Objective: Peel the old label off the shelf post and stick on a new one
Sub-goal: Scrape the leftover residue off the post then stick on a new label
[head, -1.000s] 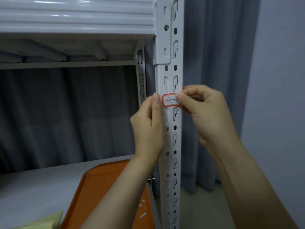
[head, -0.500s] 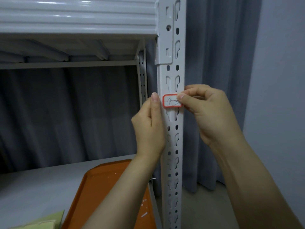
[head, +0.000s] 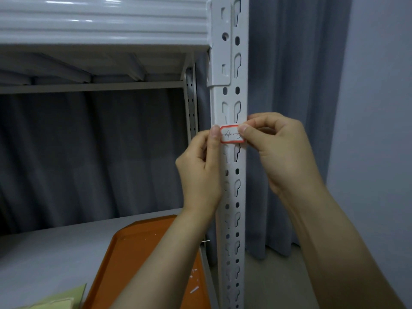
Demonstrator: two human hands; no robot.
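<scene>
One orange tray (head: 138, 253) lies on the low shelf at the near left, with a few small white scraps in it. To its right, the left hand (head: 200, 175) pinches the left end of one red-edged label (head: 231, 135), thumb pointing up. The label sits flat across the front of one white shelf post (head: 231, 197). The right hand (head: 283, 152) pinches the label's right end between thumb and finger.
</scene>
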